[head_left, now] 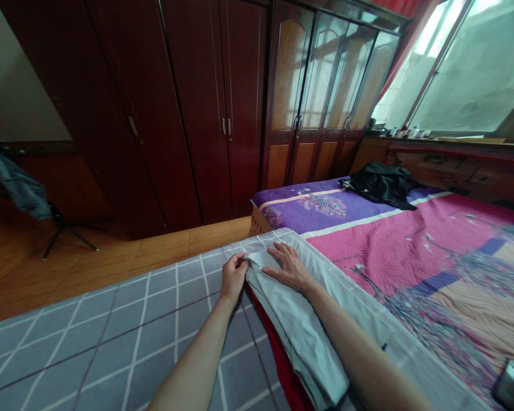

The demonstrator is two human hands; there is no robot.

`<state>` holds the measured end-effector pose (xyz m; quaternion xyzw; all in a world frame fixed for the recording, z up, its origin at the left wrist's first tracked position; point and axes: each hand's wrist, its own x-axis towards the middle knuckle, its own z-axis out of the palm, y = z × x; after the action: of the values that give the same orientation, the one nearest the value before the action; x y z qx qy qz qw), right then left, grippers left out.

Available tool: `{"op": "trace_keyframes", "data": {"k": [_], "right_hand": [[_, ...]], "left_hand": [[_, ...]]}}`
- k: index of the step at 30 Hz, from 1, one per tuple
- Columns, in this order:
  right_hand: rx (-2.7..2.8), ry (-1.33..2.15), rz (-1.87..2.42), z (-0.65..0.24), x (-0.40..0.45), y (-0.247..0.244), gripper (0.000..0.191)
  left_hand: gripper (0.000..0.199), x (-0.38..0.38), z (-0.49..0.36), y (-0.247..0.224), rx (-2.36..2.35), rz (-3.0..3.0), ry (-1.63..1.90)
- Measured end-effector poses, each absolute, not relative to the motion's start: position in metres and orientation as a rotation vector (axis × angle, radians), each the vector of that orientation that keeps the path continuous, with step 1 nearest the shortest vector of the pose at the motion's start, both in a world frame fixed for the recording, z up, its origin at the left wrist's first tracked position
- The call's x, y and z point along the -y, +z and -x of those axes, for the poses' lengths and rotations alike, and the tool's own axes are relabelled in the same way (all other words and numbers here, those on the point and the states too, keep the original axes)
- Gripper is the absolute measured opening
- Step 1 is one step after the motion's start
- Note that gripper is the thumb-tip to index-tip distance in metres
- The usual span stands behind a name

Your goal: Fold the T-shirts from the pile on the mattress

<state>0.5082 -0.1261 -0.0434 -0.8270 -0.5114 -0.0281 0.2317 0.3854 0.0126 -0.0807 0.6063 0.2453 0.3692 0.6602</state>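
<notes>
The right forearm (pixel 355 334) hid part of the folded pale cloth (pixel 297 328) on the checked sheet (pixel 158 325); the cloth's long axis slanted from far left to near right. The left hand (pixel 235 274) pinched its far corner; the right hand (pixel 292 268) rested open upon it.

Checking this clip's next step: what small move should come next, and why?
Probably lay the far-left corner of the pale cloth flat with the left hand, which pinches it; the right hand, resting spread-fingered on the cloth, could steady it.

Daylight from window (pixel 475 85); glare on cabinet doors (pixel 324 74); dim left side
</notes>
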Motion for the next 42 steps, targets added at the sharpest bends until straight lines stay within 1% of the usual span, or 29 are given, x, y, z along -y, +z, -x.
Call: {"op": "trace_keyframes", "data": {"k": [1,3,6,10,14,16,18,20,21,23,24,27,29,31,35,37,39,41,42], "right_hand": [[1.405,-0.077,2.275,-0.508,0.126,-0.043,0.068],[1.403,-0.077,2.276,-0.509,0.126,-0.044,0.067],[1.395,-0.084,2.270,-0.509,0.125,-0.046,0.067],[1.377,-0.100,2.250,-0.511,0.125,-0.049,0.065],[1.352,-0.118,2.219,-0.514,0.125,-0.053,0.060],[1.337,-0.134,2.198,-0.516,0.124,-0.055,0.056],[1.320,-0.158,2.171,-0.518,0.122,-0.059,0.052],[1.294,-0.188,2.141,-0.522,0.121,-0.063,0.047],[1.277,-0.205,2.127,-0.523,0.120,-0.065,0.043],[1.242,-0.239,2.100,-0.526,0.118,-0.069,0.037],[1.228,-0.252,2.087,-0.527,0.118,-0.070,0.035],[1.206,-0.271,2.058,-0.528,0.118,-0.072,0.032],[1.190,-0.271,2.051,-0.529,0.118,-0.071,0.031],[1.170,-0.261,2.057,-0.529,0.118,-0.070,0.031],[1.159,-0.226,2.109,-0.528,0.118,-0.065,0.031],[1.179,-0.208,2.151,-0.525,0.119,-0.060,0.032],[1.216,-0.188,2.202,-0.521,0.121,-0.055,0.034],[1.258,-0.162,2.263,-0.520,0.127,-0.052,0.036],[1.272,-0.148,2.298,-0.520,0.133,-0.051,0.037]], "left_hand": [[0.024,-0.013,-0.387,-0.083,-0.596,-1.368,0.867],[0.023,-0.013,-0.389,-0.085,-0.662,-1.351,0.927],[0.028,-0.009,-0.389,-0.085,-0.685,-1.367,0.962],[0.036,-0.005,-0.388,-0.082,-0.674,-1.444,0.926],[0.034,-0.001,-0.383,-0.072,-0.792,-1.495,1.025],[0.033,0.006,-0.378,-0.063,-0.791,-1.615,1.160],[0.026,0.015,-0.372,-0.052,-0.671,-1.865,1.241],[0.010,0.024,-0.368,-0.041,-0.447,-2.207,1.118],[0.006,0.028,-0.366,-0.037,-0.357,-2.347,1.006],[0.022,0.035,-0.362,-0.028,-0.278,-2.547,0.832],[0.026,0.038,-0.361,-0.024,-0.271,-2.603,0.801],[0.021,0.049,-0.357,-0.011,-0.138,-2.699,0.674],[0.022,0.055,-0.353,-0.002,-0.031,-2.755,0.485],[0.023,0.062,-0.349,0.006,0.021,-2.780,0.368],[0.019,0.075,-0.342,0.015,0.207,-2.761,0.267],[0.025,0.083,-0.341,0.016,0.190,-2.770,0.209],[0.027,0.092,-0.342,0.014,0.066,-2.775,0.295],[0.023,0.101,-0.343,0.007,-0.036,-2.754,0.425],[0.030,0.104,-0.344,0.002,-0.053,-2.748,0.446]]}}
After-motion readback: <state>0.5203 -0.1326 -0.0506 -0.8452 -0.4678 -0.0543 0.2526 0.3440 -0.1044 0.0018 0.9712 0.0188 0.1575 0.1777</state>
